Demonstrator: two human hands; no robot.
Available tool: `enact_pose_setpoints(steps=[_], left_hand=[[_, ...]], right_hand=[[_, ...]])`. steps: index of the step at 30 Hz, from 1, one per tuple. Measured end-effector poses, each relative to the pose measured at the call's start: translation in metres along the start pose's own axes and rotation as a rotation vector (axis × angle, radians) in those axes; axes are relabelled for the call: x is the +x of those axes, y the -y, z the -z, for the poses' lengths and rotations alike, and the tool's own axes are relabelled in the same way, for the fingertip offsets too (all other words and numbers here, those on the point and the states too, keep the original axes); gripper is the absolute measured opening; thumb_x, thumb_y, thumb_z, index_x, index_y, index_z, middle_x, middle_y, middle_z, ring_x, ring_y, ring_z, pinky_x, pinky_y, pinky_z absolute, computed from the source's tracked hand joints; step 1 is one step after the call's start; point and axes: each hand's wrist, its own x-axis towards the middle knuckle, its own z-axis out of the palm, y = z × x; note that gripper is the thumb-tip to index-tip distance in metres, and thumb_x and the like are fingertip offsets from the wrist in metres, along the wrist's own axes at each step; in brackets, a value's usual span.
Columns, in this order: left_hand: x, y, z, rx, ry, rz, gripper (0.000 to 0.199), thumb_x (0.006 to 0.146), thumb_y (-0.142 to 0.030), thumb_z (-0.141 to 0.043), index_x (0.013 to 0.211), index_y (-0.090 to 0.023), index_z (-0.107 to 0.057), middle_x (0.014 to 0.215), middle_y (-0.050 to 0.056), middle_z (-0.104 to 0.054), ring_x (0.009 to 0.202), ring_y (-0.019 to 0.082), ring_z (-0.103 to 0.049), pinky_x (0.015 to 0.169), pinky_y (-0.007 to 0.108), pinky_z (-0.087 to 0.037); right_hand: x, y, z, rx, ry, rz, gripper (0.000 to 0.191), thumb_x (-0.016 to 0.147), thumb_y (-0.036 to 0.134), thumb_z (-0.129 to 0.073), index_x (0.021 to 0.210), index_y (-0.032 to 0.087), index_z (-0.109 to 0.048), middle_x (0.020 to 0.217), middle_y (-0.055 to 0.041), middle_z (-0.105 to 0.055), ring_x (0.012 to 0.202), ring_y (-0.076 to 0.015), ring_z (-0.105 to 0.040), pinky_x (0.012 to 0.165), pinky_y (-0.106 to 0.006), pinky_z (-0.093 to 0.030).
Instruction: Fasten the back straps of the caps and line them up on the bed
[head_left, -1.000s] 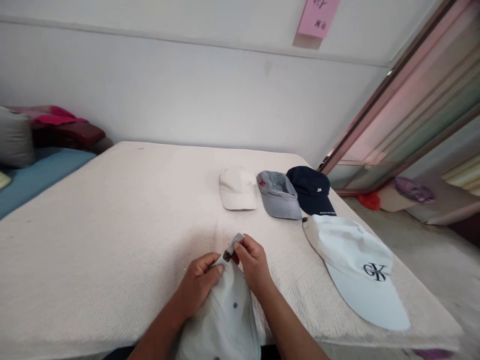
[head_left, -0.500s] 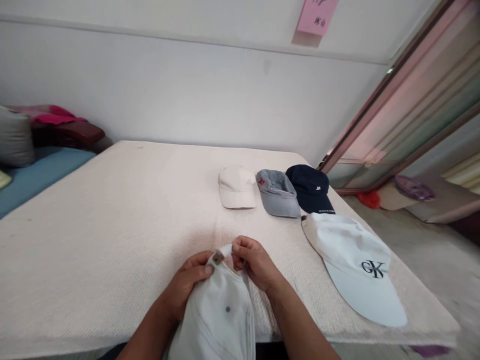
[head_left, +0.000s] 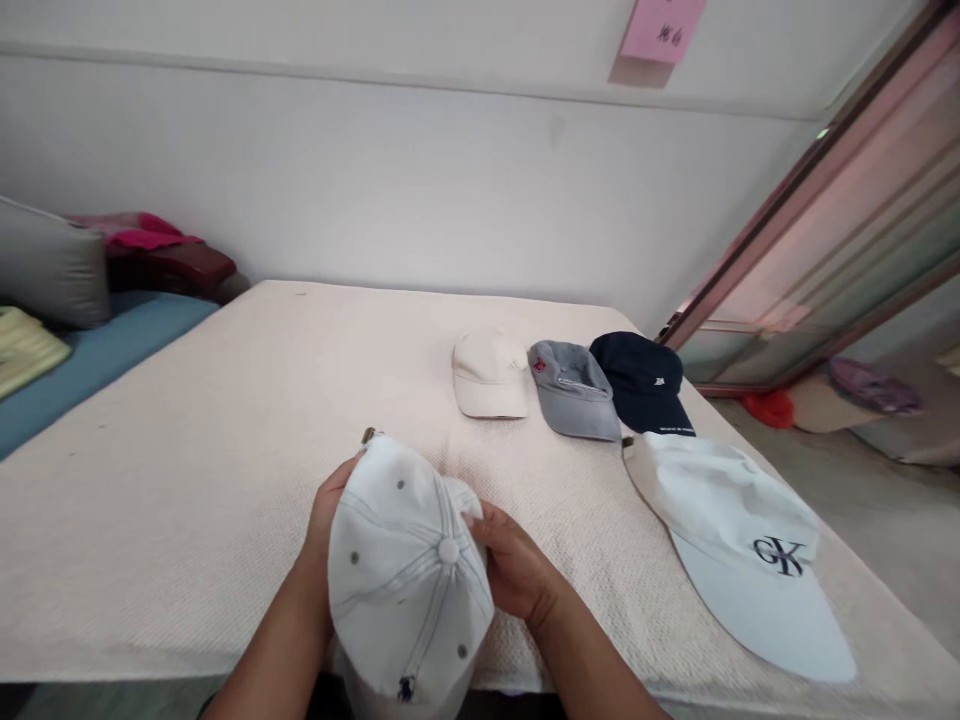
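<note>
A white cap (head_left: pixel 405 570) with a small dark emblem is held between my two hands at the near edge of the cloth-covered table. My left hand (head_left: pixel 328 505) grips its left side, fingers partly hidden behind it. On the right side, my right hand (head_left: pixel 510 560) holds the rim with thumb and fingers. Beyond them lie a cream cap (head_left: pixel 491 375), a grey cap (head_left: pixel 574 390) and a navy cap (head_left: pixel 637 375) in a row. A larger white cap (head_left: pixel 720 510) with black letters rests to the right.
The table (head_left: pixel 225 450) has a pale textured cover and stands against a white wall. At the left are a grey cushion (head_left: pixel 56 265) and a blue surface (head_left: pixel 142 320). A glazed sliding door (head_left: pixel 817 220) stands at the right.
The white cap in my hands has turned, so its crown and top button now show instead of its back strap. The view has shifted slightly left.
</note>
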Motion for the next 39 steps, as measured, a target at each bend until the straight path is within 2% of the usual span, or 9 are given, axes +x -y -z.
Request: enact_pose_setpoints(steps=[7, 15, 20, 23, 28, 31, 34, 37, 39], left_hand=[[0.002, -0.008, 0.014, 0.149, -0.009, -0.222, 0.03, 0.067, -0.025, -0.071, 0.094, -0.012, -0.068, 0.081, 0.004, -0.07, 0.074, 0.018, -0.064, 0.072, 0.027, -0.047], [-0.005, -0.011, 0.008, -0.079, -0.013, 0.071, 0.037, 0.079, -0.041, -0.055, 0.1, -0.012, -0.066, 0.087, 0.011, -0.071, 0.083, 0.027, -0.066, 0.074, 0.037, -0.049], [-0.017, 0.008, 0.008, -0.049, 0.106, 0.171, 0.041, 0.082, -0.044, -0.052, 0.102, -0.01, -0.065, 0.09, 0.012, -0.07, 0.086, 0.026, -0.065, 0.073, 0.034, -0.049], [-0.028, 0.029, 0.01, -0.065, 0.208, 0.255, 0.037, 0.084, -0.037, -0.053, 0.11, -0.013, -0.063, 0.101, 0.012, -0.07, 0.086, 0.024, -0.065, 0.067, 0.032, -0.05], [-0.037, 0.051, 0.015, -0.156, 0.104, 0.173, 0.031, 0.079, -0.02, -0.064, 0.109, -0.013, -0.063, 0.11, 0.012, -0.069, 0.097, 0.024, -0.064, 0.078, 0.032, -0.051], [-0.032, 0.03, 0.022, -0.148, 0.068, 0.04, 0.034, 0.078, -0.021, -0.065, 0.111, -0.012, -0.063, 0.111, 0.015, -0.068, 0.102, 0.028, -0.063, 0.083, 0.035, -0.051], [-0.024, -0.015, 0.034, -0.168, -0.032, -0.19, 0.031, 0.079, -0.02, -0.064, 0.11, -0.014, -0.065, 0.105, 0.011, -0.071, 0.097, 0.025, -0.065, 0.08, 0.032, -0.054], [-0.012, -0.062, 0.057, -0.286, -0.12, -0.481, 0.029, 0.086, -0.017, -0.052, 0.112, -0.016, -0.064, 0.101, 0.007, -0.073, 0.102, 0.021, -0.063, 0.084, 0.029, -0.053], [-0.004, -0.085, 0.08, -0.325, -0.218, -0.566, 0.029, 0.088, -0.015, -0.046, 0.111, -0.017, -0.064, 0.098, 0.006, -0.074, 0.104, 0.018, -0.062, 0.083, 0.025, -0.053]], right_hand=[[0.011, 0.024, 0.011, 0.156, -0.295, 0.265, 0.018, 0.078, 0.025, -0.064, 0.095, 0.019, -0.065, 0.087, -0.0033, -0.071, 0.085, -0.0189, -0.066, 0.079, -0.032, -0.051], [0.009, 0.028, 0.009, 0.209, -0.256, 0.182, 0.024, 0.082, 0.033, -0.058, 0.098, 0.017, -0.065, 0.097, -0.0081, -0.071, 0.106, -0.0244, -0.061, 0.087, -0.039, -0.051], [0.013, 0.044, 0.022, 0.277, -0.288, 0.323, 0.024, 0.086, 0.03, -0.047, 0.1, 0.02, -0.065, 0.106, -0.0067, -0.069, 0.117, -0.0202, -0.054, 0.096, -0.038, -0.046], [0.018, 0.048, 0.03, 0.324, -0.333, 0.392, 0.026, 0.087, 0.025, -0.045, 0.103, 0.021, -0.064, 0.107, -0.0053, -0.069, 0.119, -0.0181, -0.053, 0.097, -0.037, -0.045], [0.031, 0.038, 0.031, 0.325, -0.384, 0.368, 0.023, 0.085, 0.023, -0.05, 0.103, 0.02, -0.065, 0.102, -0.0043, -0.071, 0.112, -0.0172, -0.057, 0.095, -0.032, -0.046], [0.036, 0.027, 0.025, 0.295, -0.411, 0.335, 0.021, 0.085, 0.028, -0.053, 0.102, 0.021, -0.064, 0.1, -0.0041, -0.071, 0.103, -0.0177, -0.062, 0.089, -0.031, -0.049], [0.039, 0.019, 0.019, 0.247, -0.419, 0.243, 0.023, 0.085, 0.037, -0.055, 0.096, 0.02, -0.064, 0.09, -0.0068, -0.071, 0.088, -0.0191, -0.067, 0.079, -0.033, -0.052], [0.04, 0.013, 0.015, 0.198, -0.366, 0.144, 0.027, 0.084, 0.041, -0.055, 0.092, 0.017, -0.065, 0.08, -0.0079, -0.07, 0.073, -0.0174, -0.067, 0.068, -0.03, -0.051], [0.041, 0.01, 0.013, 0.191, -0.333, 0.11, 0.026, 0.085, 0.039, -0.055, 0.091, 0.016, -0.065, 0.076, -0.0066, -0.069, 0.065, -0.0153, -0.065, 0.062, -0.027, -0.05]])
